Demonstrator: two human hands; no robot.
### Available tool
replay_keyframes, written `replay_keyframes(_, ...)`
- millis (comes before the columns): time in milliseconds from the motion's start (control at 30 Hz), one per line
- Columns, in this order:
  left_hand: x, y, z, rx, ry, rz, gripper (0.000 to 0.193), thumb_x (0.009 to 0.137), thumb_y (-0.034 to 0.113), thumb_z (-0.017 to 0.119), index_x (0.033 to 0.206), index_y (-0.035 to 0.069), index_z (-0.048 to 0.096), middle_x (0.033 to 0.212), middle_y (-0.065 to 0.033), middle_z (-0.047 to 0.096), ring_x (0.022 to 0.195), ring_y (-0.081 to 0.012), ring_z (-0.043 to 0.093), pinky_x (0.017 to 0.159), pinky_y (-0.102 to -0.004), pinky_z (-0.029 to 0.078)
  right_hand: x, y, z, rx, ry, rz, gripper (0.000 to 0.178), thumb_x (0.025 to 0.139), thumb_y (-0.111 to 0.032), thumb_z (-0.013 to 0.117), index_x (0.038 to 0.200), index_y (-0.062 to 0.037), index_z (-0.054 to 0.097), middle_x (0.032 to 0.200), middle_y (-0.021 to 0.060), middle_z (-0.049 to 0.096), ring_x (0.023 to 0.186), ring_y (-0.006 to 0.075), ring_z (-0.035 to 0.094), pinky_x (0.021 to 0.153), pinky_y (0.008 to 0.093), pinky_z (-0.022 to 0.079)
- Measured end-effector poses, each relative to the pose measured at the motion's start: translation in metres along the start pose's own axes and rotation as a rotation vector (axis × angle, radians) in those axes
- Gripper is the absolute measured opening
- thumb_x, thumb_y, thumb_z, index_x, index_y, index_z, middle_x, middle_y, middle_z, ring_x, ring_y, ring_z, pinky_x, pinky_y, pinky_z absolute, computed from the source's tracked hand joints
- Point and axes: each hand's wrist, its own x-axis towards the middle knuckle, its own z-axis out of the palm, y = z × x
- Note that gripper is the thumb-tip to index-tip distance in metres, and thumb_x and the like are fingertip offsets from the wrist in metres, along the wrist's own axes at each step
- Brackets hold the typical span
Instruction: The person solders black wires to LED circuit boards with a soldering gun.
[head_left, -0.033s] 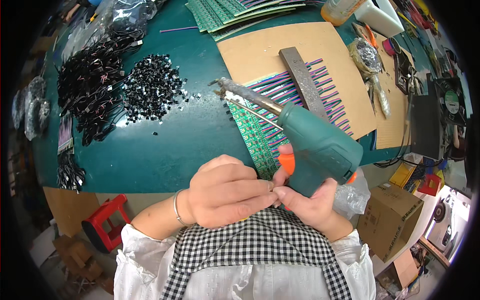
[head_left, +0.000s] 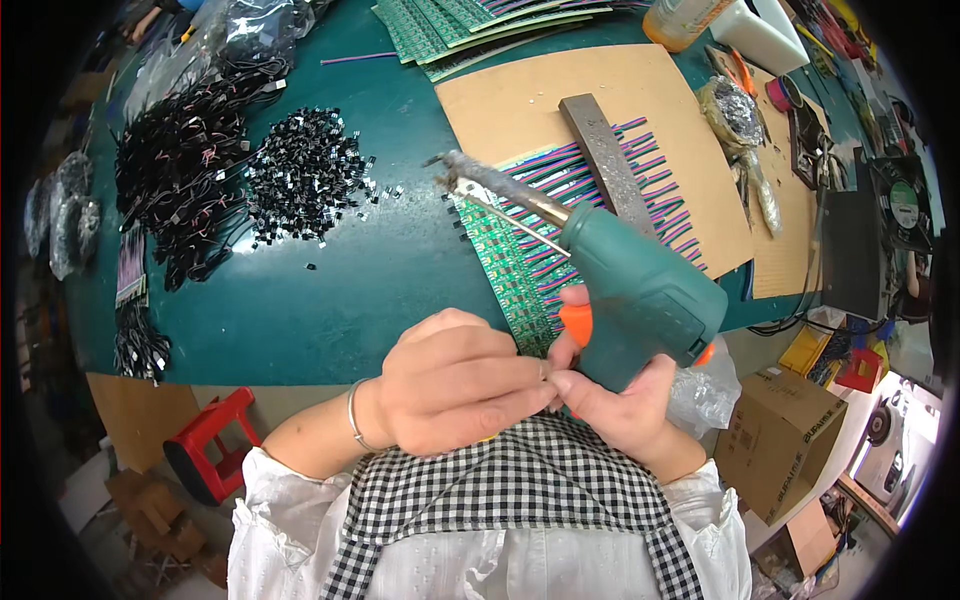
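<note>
My right hand (head_left: pixel 640 405) is wrapped round the handle of a green soldering gun (head_left: pixel 645 285) with an orange trigger (head_left: pixel 576 324). Its metal barrel and thin feed tube point up and left, over the circuit board panel (head_left: pixel 505 275). In front of my apron, my left hand (head_left: pixel 465 385) has its fingers closed in a pinch, touching the right thumb and fingertips. Whatever lies between those fingertips is too small and hidden to make out. Rows of coloured wires (head_left: pixel 545 190) run from the panel to the right, under a dark metal bar (head_left: pixel 607 160).
Small black-and-silver connectors (head_left: pixel 308 175) lie heaped left of the panel, beside a pile of black cables (head_left: pixel 185 175). Beneath the bar is a cardboard sheet (head_left: pixel 680 90). More green boards (head_left: pixel 440 35) are stacked at the back. Pliers (head_left: pixel 740 70) lie at the far right.
The soldering gun has shifted very slightly to the right, its tip a touch higher. Both hands stay together almost in the same place.
</note>
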Motion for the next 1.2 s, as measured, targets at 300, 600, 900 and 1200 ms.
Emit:
replay_keyframes(300, -0.003, 0.011, 0.004, -0.437, -0.089, -0.781, 0.011, 0.075, 0.009, 0.072, 0.080, 0.000, 0.068, 0.071, -0.0103, 0.067, 0.061, -0.0190, 0.065, 0.055, -0.0273, 0.050, 0.002, 0.015, -0.010, -0.336, -0.048, -0.146, 0.049, 0.075, 0.010, 0.060, 0.120, 0.0035, 0.042, 0.081, 0.0081, 0.057, 0.069, 0.0121, 0.056, 0.061, 0.0254, 0.047)
replay_keyframes(600, -0.005, -0.001, -0.005, -0.471, -0.146, -0.838, 0.006, 0.076, 0.001, 0.062, 0.076, -0.001, 0.068, 0.069, -0.0088, 0.066, 0.059, -0.0144, 0.063, 0.055, -0.0246, 0.050, 0.000, 0.013, 0.001, -0.374, 0.076, -0.156, 0.018, 0.074, 0.004, 0.067, 0.092, 0.0007, 0.063, 0.081, 0.0073, 0.067, 0.069, 0.0130, 0.064, 0.062, 0.0249, 0.051)
replay_keyframes(900, -0.018, -0.050, -0.006, -0.801, 0.141, -1.316, 0.014, 0.087, 0.008, 0.056, 0.084, -0.004, 0.063, 0.067, -0.0064, 0.063, 0.055, -0.0090, 0.058, 0.050, -0.0201, 0.047, -0.032, 0.021, -0.032, -0.218, 0.020, -0.108, 0.060, 0.075, -0.002, 0.068, 0.127, 0.0059, 0.039, 0.080, 0.0104, 0.056, 0.060, 0.0165, 0.055, 0.052, 0.0276, 0.049)
replay_keyframes(1200, -0.017, -0.052, -0.005, -0.820, 0.167, -1.339, 0.015, 0.088, 0.009, 0.056, 0.083, -0.004, 0.062, 0.068, -0.0072, 0.064, 0.056, -0.0095, 0.059, 0.053, -0.0210, 0.050, -0.049, 0.018, -0.043, -0.046, 0.133, 0.012, 0.058, 0.073, -0.008, 0.072, 0.120, 0.0077, 0.042, 0.069, 0.0098, 0.053, 0.055, 0.0179, 0.054, 0.048, 0.0281, 0.048)
